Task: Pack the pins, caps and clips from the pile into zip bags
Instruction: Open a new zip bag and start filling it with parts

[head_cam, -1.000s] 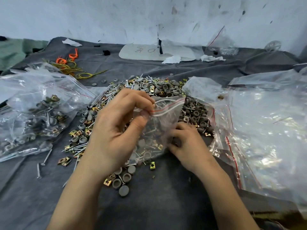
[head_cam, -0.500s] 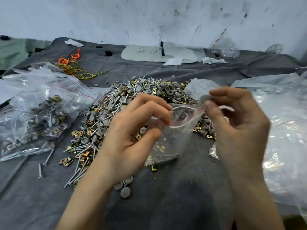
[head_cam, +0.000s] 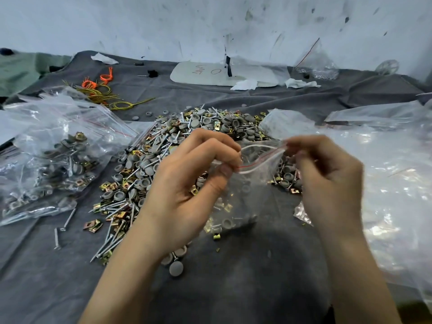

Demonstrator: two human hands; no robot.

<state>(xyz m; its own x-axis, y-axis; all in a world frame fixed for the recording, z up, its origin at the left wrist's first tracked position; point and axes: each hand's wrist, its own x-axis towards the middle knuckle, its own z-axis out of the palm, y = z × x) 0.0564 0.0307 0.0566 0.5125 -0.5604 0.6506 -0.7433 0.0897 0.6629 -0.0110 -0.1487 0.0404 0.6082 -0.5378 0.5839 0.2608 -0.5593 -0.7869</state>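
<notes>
A small clear zip bag (head_cam: 243,195) with a red line at its mouth hangs over the grey cloth, holding a few caps, clips and pins. My left hand (head_cam: 187,183) pinches the left end of its mouth between thumb and fingers. My right hand (head_cam: 327,174) pinches the right end of the mouth. Behind and to the left of the bag lies the pile (head_cam: 168,155) of grey caps, brass clips and steel pins.
Several filled zip bags (head_cam: 53,155) lie at the left. A heap of empty clear bags (head_cam: 385,174) covers the right side. Loose pins (head_cam: 67,220) and caps (head_cam: 176,268) lie near the front. Orange and yellow ties (head_cam: 100,90) and a white board (head_cam: 224,73) sit at the back.
My right hand rose from under the bag with a grey cap, and now pinches the right end of the bag's mouth. The cap is no longer seen in its fingers. The left hand kept its pinch.
</notes>
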